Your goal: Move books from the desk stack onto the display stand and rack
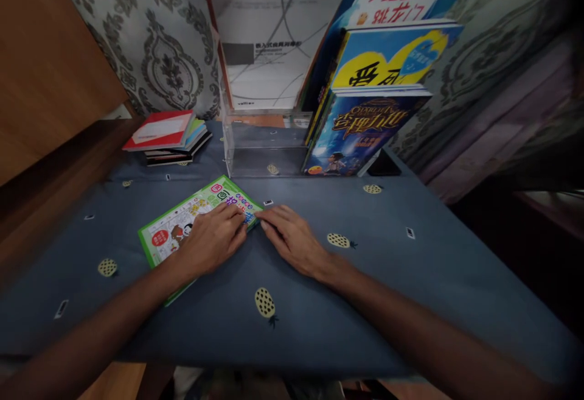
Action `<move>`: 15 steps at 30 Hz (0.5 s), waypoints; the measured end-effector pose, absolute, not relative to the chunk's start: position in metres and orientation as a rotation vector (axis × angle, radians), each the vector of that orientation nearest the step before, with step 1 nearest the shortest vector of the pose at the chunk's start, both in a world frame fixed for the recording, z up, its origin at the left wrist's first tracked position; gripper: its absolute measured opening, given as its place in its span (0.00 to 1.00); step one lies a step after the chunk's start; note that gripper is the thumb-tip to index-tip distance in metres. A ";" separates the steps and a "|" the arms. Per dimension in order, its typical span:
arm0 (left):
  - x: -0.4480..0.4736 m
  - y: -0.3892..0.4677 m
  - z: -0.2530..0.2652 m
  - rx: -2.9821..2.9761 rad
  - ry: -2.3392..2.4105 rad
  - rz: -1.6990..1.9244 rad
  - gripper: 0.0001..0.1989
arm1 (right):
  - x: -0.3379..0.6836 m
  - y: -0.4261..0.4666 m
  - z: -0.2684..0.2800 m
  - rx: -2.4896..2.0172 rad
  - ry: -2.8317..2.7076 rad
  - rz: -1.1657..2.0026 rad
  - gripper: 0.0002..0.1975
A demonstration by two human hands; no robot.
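Observation:
A green-edged picture book (157, 243) with a cartoon cover and colourful Chinese lettering lies at a slant on the blue tablecloth. On top of its cover, my left hand (214, 235) presses down with bent fingers close together, near the book's right end. My right hand (292, 238) comes in from the right, its forefinger and thumb tips close together at the book's right corner. The grip there is small, and the undersides of the fingers on both hands are hidden.
Behind the book stands a clear acrylic rack (269, 159) holding a white booklet (274, 77). At its right, a dark blue book (360, 135) fronts a yellow-and-blue book (387, 53). A stack topped by a red book (159, 129) sits back left, near a wooden panel (50, 65).

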State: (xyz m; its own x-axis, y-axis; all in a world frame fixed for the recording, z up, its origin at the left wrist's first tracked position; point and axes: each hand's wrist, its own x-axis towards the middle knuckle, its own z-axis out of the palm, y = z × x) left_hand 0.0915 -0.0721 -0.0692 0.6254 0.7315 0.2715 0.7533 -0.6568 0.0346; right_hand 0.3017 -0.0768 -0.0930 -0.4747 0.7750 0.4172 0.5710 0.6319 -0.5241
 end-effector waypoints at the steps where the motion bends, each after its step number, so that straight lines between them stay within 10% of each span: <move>1: 0.091 -0.072 -0.069 -2.769 -1.253 -0.413 0.13 | 0.302 -0.077 -0.093 -1.065 -2.234 0.386 0.16; 15: 0.000 -0.068 -0.072 -2.873 -1.353 -0.327 0.22 | 0.296 -0.077 -0.084 -1.352 -2.535 -0.084 0.17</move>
State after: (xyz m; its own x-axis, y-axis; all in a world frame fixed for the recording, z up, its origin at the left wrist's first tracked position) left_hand 0.0003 -0.0678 -0.0721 0.6198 0.7677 0.1630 0.7573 -0.6395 0.1324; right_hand 0.2964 -0.0772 -0.0839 -0.5301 0.8071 0.2599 0.8225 0.5640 -0.0736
